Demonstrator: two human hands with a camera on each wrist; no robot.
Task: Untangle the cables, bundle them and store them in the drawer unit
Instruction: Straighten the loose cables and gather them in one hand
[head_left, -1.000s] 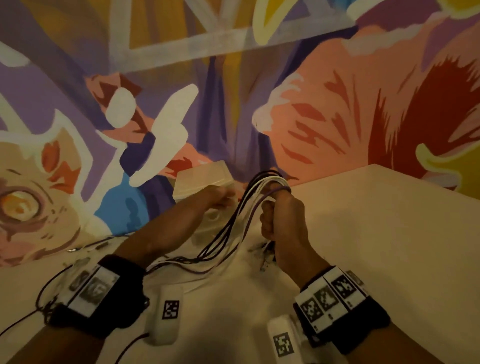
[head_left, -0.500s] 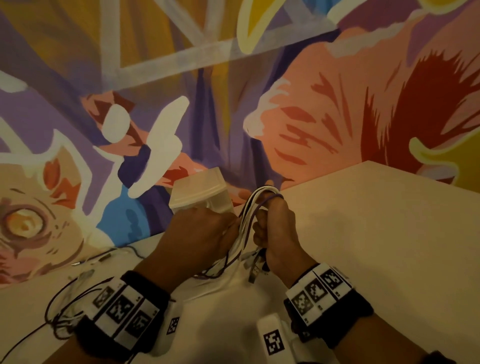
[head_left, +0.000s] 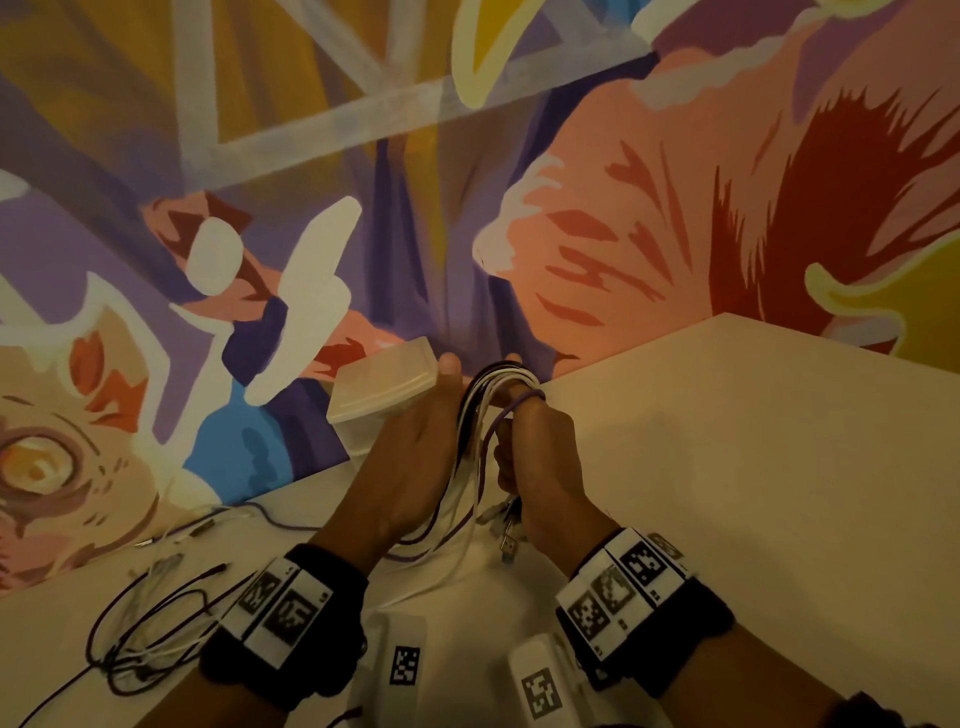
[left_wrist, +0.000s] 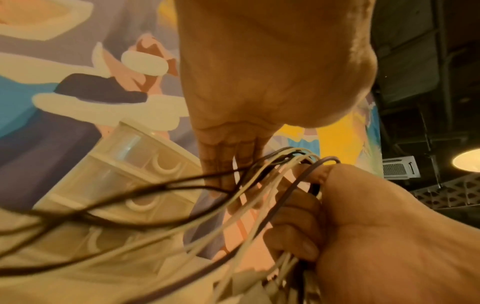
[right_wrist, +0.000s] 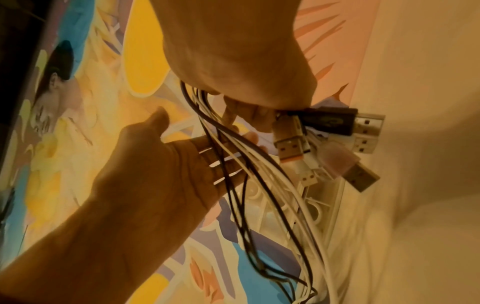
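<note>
A bundle of white, black and purple cables loops over my right hand, which grips it in a fist above the table. The USB plugs stick out below that fist. My left hand is beside the bundle, fingers straight and pressed against the hanging strands from behind. The pale translucent drawer unit stands against the wall just beyond both hands, and its stacked drawers look closed.
More loose dark and white cables lie tangled on the white table at the near left. A painted wall rises right behind the drawer unit. The table's far edge runs off to the right.
My left hand has drawn in from its reach near the drawer unit to the bundle and straightened its fingers against the strands. The right hand has kept its grip.
</note>
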